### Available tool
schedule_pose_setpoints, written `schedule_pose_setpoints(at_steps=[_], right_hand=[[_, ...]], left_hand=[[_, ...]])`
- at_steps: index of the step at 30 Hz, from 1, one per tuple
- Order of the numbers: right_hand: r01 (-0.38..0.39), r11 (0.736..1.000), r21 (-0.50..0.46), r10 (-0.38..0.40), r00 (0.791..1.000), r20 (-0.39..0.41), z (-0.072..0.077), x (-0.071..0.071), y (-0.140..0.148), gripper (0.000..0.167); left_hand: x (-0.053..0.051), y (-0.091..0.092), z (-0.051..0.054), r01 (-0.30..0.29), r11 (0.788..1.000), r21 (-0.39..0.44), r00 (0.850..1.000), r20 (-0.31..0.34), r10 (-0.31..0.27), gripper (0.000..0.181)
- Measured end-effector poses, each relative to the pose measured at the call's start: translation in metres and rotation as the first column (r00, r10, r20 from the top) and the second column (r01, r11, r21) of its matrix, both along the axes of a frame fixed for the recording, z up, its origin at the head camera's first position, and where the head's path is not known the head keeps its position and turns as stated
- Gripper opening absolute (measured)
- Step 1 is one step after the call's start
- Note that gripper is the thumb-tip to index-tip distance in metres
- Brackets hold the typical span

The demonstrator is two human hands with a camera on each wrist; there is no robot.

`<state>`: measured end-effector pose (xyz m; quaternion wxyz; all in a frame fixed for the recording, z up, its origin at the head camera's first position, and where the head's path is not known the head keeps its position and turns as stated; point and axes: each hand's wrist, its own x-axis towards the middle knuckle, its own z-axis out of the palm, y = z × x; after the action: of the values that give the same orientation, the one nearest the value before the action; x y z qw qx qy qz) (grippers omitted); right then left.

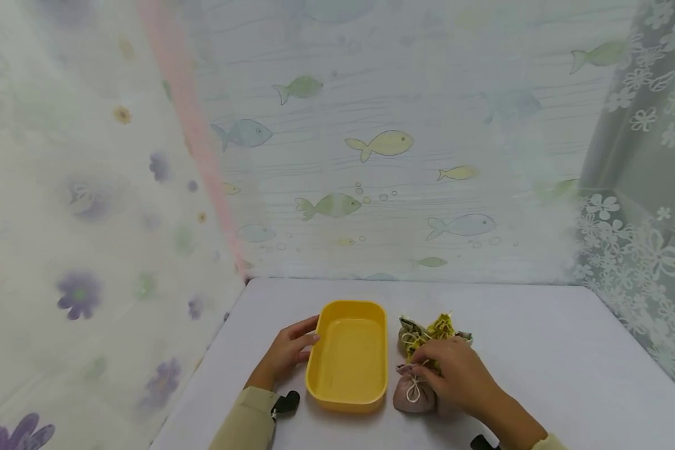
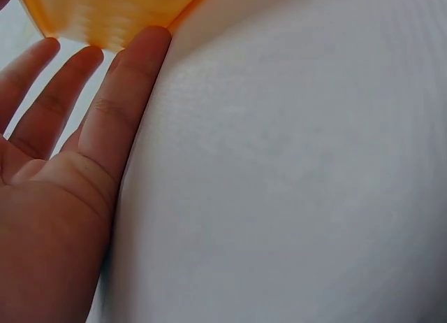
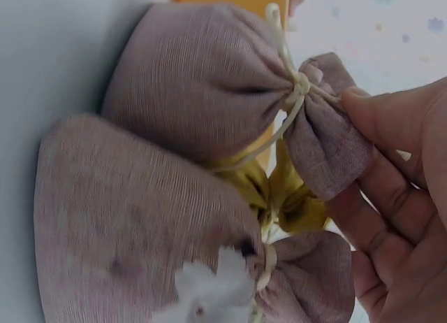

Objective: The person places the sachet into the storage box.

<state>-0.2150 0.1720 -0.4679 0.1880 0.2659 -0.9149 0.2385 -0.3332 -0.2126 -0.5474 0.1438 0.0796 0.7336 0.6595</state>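
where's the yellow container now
In the head view, the yellow container is low centre on the white table, between the left hand touching it and the drawstring bags.

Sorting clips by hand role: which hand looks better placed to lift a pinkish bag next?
Likely the right hand: it pinches the gathered top of a pinkish bag. The left hand is on the yellow tub's far side from the bags, touching the tub.

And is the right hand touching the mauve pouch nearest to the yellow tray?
Touching. The right wrist view shows the right hand pinching the mauve pouch by its gathered cloth top, between thumb and fingers.
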Motion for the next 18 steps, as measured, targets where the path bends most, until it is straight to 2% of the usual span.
schedule_pose_setpoints(at_steps=[5,11,18], right_hand=[[-0.051,0.997,-0.064,0.052,0.999,0.010,-0.001,0.000,-0.002,0.016],[-0.032,0.994,-0.103,0.035,0.999,0.029,0.000,-0.002,-0.003,0.016],[-0.028,0.984,-0.176,0.038,0.998,0.055,0.010,-0.004,-0.007,0.015]], left_hand=[[0.000,0.001,0.001,0.000,1.000,0.010,1.000,0.007,0.000,0.055],[0.000,0.001,0.000,0.012,0.999,0.051,1.000,0.014,-0.013,0.055],[0.001,0.000,0.002,0.011,0.998,0.065,1.000,0.017,-0.012,0.055]])
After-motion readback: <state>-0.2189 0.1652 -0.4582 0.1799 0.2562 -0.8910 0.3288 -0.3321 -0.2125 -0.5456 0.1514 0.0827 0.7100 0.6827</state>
